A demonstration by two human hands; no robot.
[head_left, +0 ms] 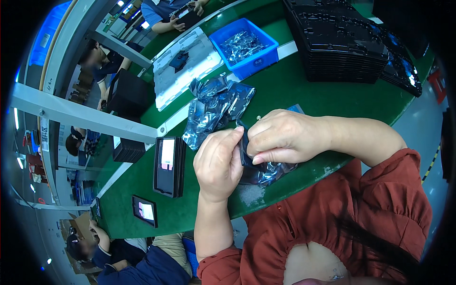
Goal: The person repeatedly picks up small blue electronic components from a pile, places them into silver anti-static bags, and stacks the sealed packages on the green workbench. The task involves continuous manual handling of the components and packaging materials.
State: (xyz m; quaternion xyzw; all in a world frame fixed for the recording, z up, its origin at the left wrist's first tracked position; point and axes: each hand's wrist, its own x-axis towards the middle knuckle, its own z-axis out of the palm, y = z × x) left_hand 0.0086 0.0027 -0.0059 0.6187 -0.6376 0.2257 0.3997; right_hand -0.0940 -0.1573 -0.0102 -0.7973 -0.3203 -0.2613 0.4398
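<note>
Both hands meet over the near edge of the green table. My left hand (216, 159) is closed, thumb and fingers pinching the edge of a dark, thin piece (244, 147). From the other side my right hand (289, 135) grips the same piece with curled fingers; most of it is hidden, so its kind cannot be made out. Shiny silver-grey anti-static bags (270, 175) lie beneath my hands. A pile of similar bags (209, 111) sits just beyond my left hand. Behind my right hand a small blue corner (295, 109) shows.
Beyond the bags stand a blue bin (259, 66) of small silvery packets and a pale moulded tray (166, 80) with a dark part. Stacked black trays (346, 52) rise at far right. Black trays (170, 187) sit left. A metal frame bar (90, 114) crosses left; co-workers sit around.
</note>
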